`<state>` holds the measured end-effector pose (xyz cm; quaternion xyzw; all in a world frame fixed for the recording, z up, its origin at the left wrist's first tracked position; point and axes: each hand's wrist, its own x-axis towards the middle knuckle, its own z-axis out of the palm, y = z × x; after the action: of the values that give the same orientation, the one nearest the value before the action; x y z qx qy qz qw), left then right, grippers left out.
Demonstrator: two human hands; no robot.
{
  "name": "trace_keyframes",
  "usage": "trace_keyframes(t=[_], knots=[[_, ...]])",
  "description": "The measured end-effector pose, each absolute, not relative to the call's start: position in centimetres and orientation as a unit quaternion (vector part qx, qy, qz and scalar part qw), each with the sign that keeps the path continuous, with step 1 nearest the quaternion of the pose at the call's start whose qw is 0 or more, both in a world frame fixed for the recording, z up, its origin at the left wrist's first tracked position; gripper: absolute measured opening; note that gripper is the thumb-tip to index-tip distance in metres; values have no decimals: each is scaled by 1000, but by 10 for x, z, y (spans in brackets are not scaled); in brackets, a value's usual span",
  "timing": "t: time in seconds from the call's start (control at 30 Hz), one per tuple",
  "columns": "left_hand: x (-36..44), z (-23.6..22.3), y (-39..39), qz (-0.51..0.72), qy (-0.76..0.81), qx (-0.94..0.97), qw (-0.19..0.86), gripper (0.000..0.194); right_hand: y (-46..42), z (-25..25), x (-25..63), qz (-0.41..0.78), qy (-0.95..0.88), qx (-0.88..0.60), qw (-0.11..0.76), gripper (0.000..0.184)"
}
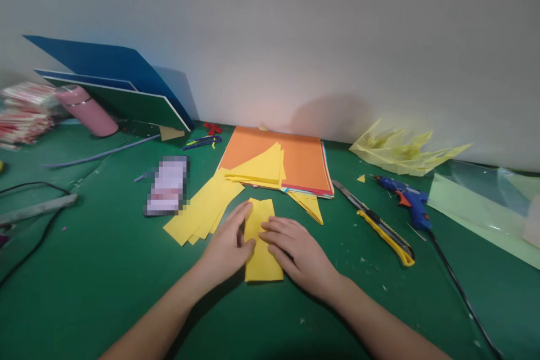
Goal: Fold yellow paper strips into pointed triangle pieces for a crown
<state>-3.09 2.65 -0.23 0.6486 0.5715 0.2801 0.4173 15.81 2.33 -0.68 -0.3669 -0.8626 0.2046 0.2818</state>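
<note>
A folded yellow paper strip (264,267) lies upright in front of me on the green table. My left hand (225,247) rests along its left edge, thumb on the paper and fingers stretched toward the top corner, with a gap between them. Across the strip's right side lies my right hand (297,250), its fingers spread flat on the surface. More yellow strips (202,208) are fanned out to the upper left. Folded yellow triangles (261,166) sit on a stack of coloured paper with an orange sheet (306,160) on top.
To the right lie a yellow utility knife (386,236), a blue glue gun (407,197) with a black cord, and pale green paper (472,214). A folded yellow paper piece (405,152) stands behind. Leftward are a phone (166,185), a pink bottle (90,112) and leaning boards (126,98).
</note>
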Motion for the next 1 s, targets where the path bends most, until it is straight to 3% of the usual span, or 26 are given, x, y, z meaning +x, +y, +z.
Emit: trace_keyframes(t=[0.37, 0.73, 0.8, 1.0], knots=[[-42, 18, 27, 189, 584, 670, 417, 67, 23, -7, 156, 182, -883, -374, 220, 31], [-47, 19, 29, 123, 581, 769, 237, 47, 24, -5, 159, 182, -889, -364, 212, 30], [-52, 21, 32, 107, 566, 790, 212, 50, 24, -6, 160, 180, -889, -363, 211, 31], [-67, 21, 39, 71, 488, 844, 212, 87, 23, -7, 160, 183, -890, -362, 207, 31]])
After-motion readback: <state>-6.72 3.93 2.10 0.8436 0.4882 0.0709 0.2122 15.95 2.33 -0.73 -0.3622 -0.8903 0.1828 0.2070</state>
